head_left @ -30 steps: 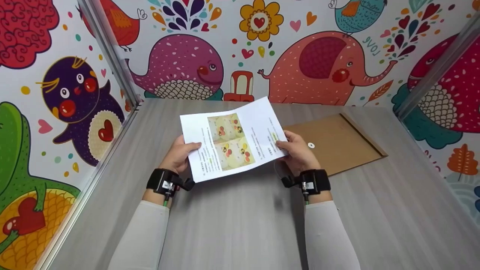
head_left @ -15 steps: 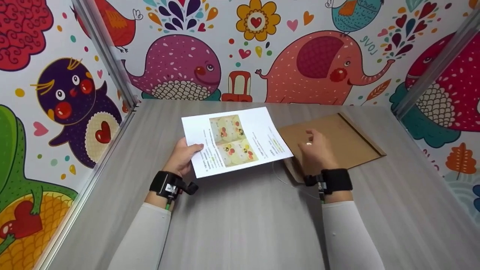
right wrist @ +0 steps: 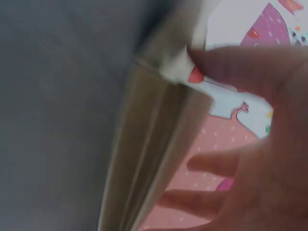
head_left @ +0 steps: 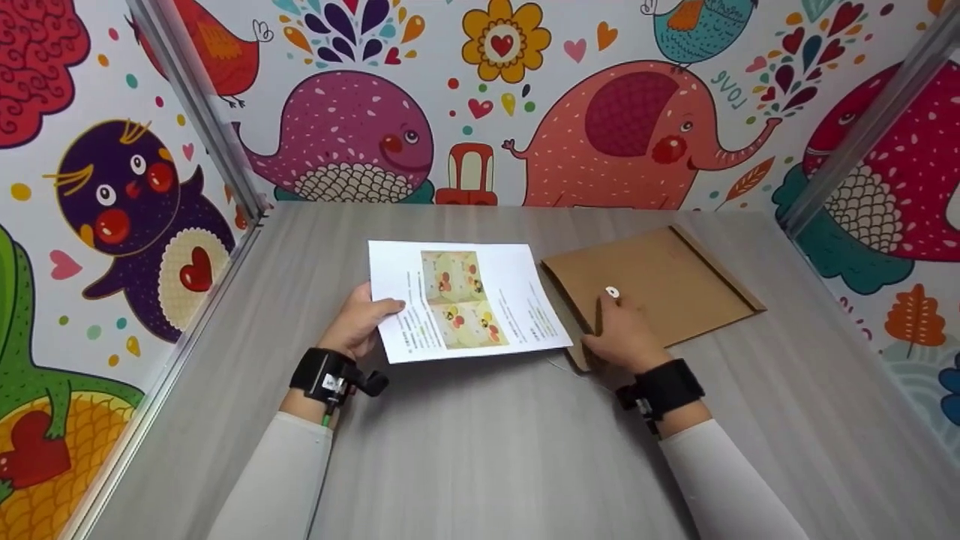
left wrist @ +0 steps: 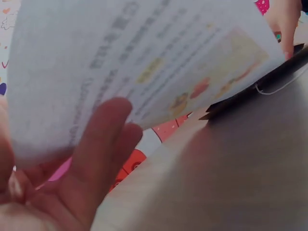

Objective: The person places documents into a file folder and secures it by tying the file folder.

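Note:
My left hand (head_left: 360,321) pinches the left edge of a white printed sheet (head_left: 510,274), thumb on top. Text and a yellowish picture with red and yellow spots cover it, and it is held above the table. Beside it lies a brown kraft paper envelope (head_left: 690,281) with a white round button (head_left: 612,292). My right hand (head_left: 626,337) is at the envelope's left, open side. The right wrist view shows its fingers (right wrist: 211,163) spread and apart beside the envelope's open edge (right wrist: 149,149); any contact is too blurred to tell.
A thin white string (left wrist: 284,89) trails from the envelope in the left wrist view. The grey wood-grain table (head_left: 465,450) meets walls printed with cartoon animals at the back and left. Metal posts (head_left: 199,112) stand at the corners.
My right hand has let go of the sheet and moved right to the envelope's open side. My left hand keeps its hold; the sheet has tipped lower and flatter.

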A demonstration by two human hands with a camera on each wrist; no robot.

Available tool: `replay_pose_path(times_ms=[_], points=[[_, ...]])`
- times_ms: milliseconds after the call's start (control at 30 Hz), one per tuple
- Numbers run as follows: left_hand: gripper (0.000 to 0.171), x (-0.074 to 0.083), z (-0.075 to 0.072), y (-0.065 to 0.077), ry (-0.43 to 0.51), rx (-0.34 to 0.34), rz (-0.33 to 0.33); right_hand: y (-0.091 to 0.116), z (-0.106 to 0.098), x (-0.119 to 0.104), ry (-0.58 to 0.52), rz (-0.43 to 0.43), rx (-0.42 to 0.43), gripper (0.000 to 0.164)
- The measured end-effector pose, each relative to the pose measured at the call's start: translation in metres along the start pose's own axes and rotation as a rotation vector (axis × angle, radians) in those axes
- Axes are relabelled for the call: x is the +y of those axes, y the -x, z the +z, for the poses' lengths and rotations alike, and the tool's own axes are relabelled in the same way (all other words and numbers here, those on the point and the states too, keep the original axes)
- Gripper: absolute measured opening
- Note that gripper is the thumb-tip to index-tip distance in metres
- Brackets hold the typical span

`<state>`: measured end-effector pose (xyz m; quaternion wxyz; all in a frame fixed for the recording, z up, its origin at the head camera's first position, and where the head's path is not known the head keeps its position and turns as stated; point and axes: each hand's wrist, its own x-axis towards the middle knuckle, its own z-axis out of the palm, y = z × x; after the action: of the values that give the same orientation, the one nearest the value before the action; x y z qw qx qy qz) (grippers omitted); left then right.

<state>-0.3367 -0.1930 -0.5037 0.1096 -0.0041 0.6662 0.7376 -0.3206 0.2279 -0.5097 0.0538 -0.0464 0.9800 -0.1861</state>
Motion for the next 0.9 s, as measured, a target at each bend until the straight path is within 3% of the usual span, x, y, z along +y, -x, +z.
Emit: replay_pose_path(times_ms=[167, 300, 467, 600, 767, 900], points=[[0.048, -0.003, 0.006, 0.001, -0.007, -0.010, -0.019, -0.003, 0.005, -0.008, 0.023, -0.018, 0.071, 0.065], [0.049, -0.004, 0.013, 0.001, 0.003, -0.020, -0.030, -0.003, 0.006, -0.009, 0.034, -0.048, 0.177, 0.053], [0.049, -0.005, 0.023, 0.002, 0.025, -0.059, -0.031, -0.002, 0.009, -0.008, 0.045, -0.124, 0.340, 0.045], [0.050, -0.003, 0.033, 0.002, 0.044, -0.086, -0.036, -0.003, 0.009, -0.008, 0.055, -0.158, 0.421, 0.046], [0.051, 0.000, 0.043, -0.002, 0.080, -0.093, -0.039, -0.006, 0.010, -0.008, 0.015, -0.101, 0.394, 0.051], [0.052, 0.001, 0.049, -0.004, 0.089, -0.088, -0.033, -0.005, 0.011, -0.012, -0.026, -0.117, 0.369, 0.052]])
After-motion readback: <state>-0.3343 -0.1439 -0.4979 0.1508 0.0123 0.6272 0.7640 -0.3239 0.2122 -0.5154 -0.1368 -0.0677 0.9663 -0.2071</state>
